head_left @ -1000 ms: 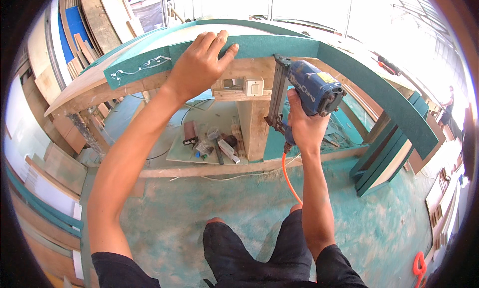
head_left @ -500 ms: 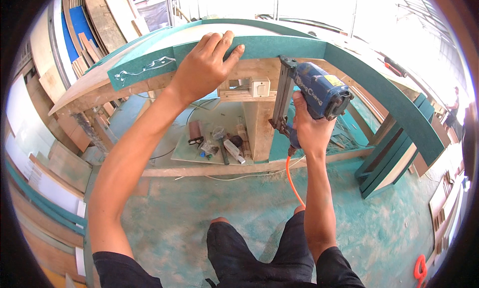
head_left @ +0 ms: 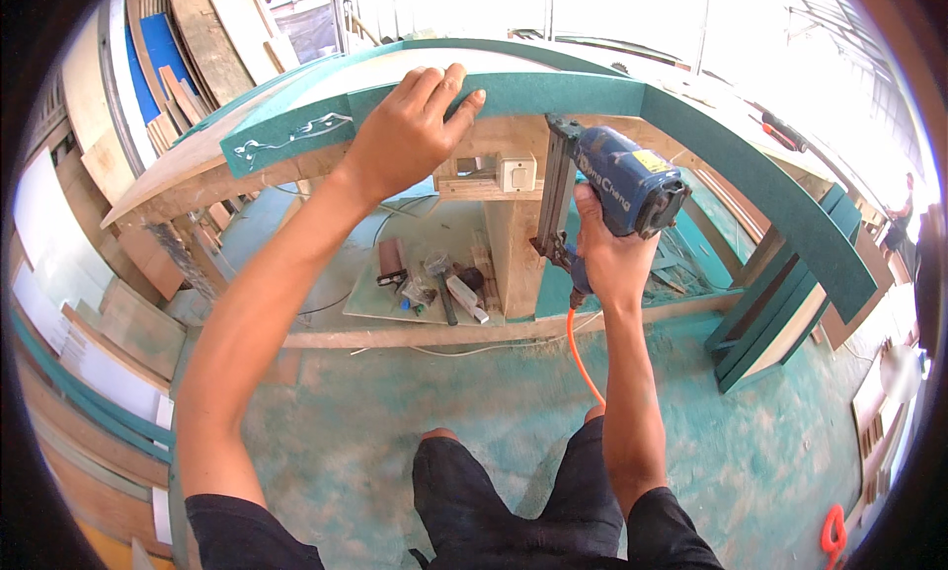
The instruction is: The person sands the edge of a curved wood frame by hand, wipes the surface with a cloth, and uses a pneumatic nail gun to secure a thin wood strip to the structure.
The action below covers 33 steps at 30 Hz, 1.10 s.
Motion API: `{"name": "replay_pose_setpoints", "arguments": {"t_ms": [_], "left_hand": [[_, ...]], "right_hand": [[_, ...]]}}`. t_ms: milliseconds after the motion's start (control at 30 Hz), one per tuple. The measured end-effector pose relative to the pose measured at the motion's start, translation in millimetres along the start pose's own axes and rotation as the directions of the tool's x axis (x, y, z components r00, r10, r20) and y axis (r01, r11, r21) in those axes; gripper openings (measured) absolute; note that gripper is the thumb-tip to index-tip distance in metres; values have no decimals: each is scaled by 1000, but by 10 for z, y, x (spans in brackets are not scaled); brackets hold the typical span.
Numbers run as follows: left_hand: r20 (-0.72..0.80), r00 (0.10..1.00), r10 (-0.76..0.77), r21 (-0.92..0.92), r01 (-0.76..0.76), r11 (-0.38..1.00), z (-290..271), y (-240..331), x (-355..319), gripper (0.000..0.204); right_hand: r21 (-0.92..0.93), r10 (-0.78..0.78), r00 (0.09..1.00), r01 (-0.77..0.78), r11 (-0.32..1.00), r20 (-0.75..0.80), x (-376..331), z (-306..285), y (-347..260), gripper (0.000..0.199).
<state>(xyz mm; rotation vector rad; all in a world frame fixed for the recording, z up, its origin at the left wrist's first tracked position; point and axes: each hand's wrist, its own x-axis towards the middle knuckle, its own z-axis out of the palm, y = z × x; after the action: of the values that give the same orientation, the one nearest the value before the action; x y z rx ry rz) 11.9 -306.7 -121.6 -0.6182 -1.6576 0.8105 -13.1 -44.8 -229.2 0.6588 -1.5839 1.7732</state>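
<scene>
L hand: palm hidden. Bkgd person blurry.

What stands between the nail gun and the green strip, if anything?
Nothing visible: the gun, in the right hand, has its upper end at the lower edge of the strip. The left hand lies on the strip, further left.

Blue nail gun shifted slightly left.

Woodworking workshop: nail gun, timber workbench, leaning boards, dusty floor.
</scene>
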Motion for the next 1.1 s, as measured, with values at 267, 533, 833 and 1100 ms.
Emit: {"name": "replay_pose_setpoints", "arguments": {"t_ms": [267,533,833,1100], "left_hand": [[10,1000,-8,-16,8,1000,-14,9,-1,41],[-21,1000,-22,-7,22,1000,-42,6,-51,40],[1,981,-195,-285,187,940,-165,-201,-42,28],[484,709,-513,-449,705,549,-607,-689,-140,21]], "right_hand": [[24,62,997,-63,998,50,-69,75,-35,45],[-54,-81,997,81,995,8,-106,138,53,18],[70,189,980,-193,979,60,-430,3,-448,26],[53,81,993,-86,995,88,-545,125,-525,28]]}}
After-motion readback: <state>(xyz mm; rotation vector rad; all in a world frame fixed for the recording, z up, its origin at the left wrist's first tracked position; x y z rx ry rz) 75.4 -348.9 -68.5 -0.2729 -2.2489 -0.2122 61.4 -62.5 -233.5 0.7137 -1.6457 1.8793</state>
